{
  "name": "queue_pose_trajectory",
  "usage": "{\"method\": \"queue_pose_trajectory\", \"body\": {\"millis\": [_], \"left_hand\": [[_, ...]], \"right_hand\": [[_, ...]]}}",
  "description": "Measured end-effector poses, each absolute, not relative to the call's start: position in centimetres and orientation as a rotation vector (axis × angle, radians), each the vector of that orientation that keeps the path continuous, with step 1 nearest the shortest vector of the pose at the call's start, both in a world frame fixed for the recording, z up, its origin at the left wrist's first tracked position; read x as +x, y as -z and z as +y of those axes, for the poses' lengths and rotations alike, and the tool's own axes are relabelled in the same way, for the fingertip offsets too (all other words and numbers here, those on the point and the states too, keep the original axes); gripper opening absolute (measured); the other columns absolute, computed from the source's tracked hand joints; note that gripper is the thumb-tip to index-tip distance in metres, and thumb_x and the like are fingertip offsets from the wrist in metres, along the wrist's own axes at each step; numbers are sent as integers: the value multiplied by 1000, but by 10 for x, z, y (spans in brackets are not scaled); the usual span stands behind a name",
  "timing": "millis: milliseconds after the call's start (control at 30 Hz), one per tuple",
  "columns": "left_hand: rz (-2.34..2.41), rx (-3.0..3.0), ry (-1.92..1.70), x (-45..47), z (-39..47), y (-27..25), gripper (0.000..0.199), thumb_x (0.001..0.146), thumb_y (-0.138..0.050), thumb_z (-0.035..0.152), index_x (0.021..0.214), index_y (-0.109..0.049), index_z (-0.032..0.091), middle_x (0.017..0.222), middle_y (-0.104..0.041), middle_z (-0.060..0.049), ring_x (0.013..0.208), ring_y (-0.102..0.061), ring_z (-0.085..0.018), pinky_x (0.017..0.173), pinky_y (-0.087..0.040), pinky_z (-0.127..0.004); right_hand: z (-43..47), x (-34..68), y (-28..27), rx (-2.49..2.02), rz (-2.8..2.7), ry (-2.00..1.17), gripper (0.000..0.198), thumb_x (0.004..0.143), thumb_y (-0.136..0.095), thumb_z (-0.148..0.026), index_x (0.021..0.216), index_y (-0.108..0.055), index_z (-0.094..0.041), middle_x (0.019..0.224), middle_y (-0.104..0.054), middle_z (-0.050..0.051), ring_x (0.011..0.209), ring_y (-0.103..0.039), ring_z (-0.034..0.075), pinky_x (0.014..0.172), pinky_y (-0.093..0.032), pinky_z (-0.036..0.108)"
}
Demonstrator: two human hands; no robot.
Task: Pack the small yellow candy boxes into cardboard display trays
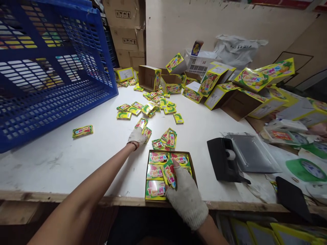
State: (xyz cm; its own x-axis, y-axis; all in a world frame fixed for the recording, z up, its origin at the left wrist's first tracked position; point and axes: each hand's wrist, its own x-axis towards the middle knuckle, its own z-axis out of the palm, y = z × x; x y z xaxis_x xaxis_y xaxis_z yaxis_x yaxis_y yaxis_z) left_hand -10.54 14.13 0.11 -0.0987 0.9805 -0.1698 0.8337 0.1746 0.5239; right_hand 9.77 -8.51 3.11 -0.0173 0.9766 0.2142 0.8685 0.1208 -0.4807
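A shallow open carton (192, 166) stands at the table's front edge, with rows of small yellow-green "Twins" packs (155, 189) inside. Over it, my right hand (187, 197), in a pale fingerless glove, holds one tilted pack (169, 175) between thumb and fingers. My left hand (137, 136), also gloved and wearing a bracelet, reaches farther out. Its fingers close on small packs (146, 132) lying on the table; the fingertips are partly hidden. Just behind the carton sits a small pile of packs (170, 137).
Loose packs (148, 109) are scattered mid-table, one pack (82, 131) alone at left. A blue crate (107, 68) stands left. Yellow boxes (217, 92) are heaped at the back. On the right are a black tape dispenser (221, 160), a clear plastic tray (251, 153) and green tape (305, 170).
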Motion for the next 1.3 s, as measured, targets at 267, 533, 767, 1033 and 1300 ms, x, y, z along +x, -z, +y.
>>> {"method": "queue_pose_trajectory", "body": {"millis": [267, 533, 767, 1033, 1300], "left_hand": [[1752, 1470, -919, -156, 56, -19, 41, 82, -50, 53, 103, -55, 18, 100, -68, -7, 88, -64, -20, 74, -53, -31], [1236, 1120, -1079, -124, -12, -60, 49, 67, -75, 54, 93, -54, 17, 83, -68, -2, 71, -64, -15, 63, -53, -26], [1068, 1243, -1106, -74, -26, -66, 31, 80, -65, 46, 90, -57, 19, 88, -67, -2, 77, -64, -15, 69, -55, -28], [2046, 1746, -879, -167, 51, -34, 35, 78, -61, 27, 112, -61, 15, 129, -53, -14, 128, -48, -26, 109, -40, -37], [2409, 1477, -779, -314, 97, -54, 47, 78, -61, 30, 121, -55, 13, 142, -43, -22, 140, -27, -40, 108, -28, -62]], "right_hand": [[-79, 113, -47, -1286, -2325, -467, 57, 68, -56, -8, 124, -59, -18, 115, -64, 12, 106, -60, 28, 92, -51, 44], [-70, 108, -34, -1135, -2041, -1114, 28, 83, -63, -25, 110, -69, -22, 121, -67, 10, 111, -63, 24, 96, -52, 41], [-44, 93, -69, -1218, -1411, -1271, 51, 87, -55, -49, 129, -57, -21, 125, -66, 10, 112, -63, 26, 95, -53, 40], [2, 116, -62, -1413, -1958, -1031, 35, 85, -50, -35, 107, -73, -22, 104, -73, 8, 99, -66, 25, 91, -53, 42], [-18, 82, -22, -1298, -2064, -695, 26, 89, -50, -25, 78, -74, -21, 97, -68, 10, 89, -64, 22, 82, -54, 36]]}}
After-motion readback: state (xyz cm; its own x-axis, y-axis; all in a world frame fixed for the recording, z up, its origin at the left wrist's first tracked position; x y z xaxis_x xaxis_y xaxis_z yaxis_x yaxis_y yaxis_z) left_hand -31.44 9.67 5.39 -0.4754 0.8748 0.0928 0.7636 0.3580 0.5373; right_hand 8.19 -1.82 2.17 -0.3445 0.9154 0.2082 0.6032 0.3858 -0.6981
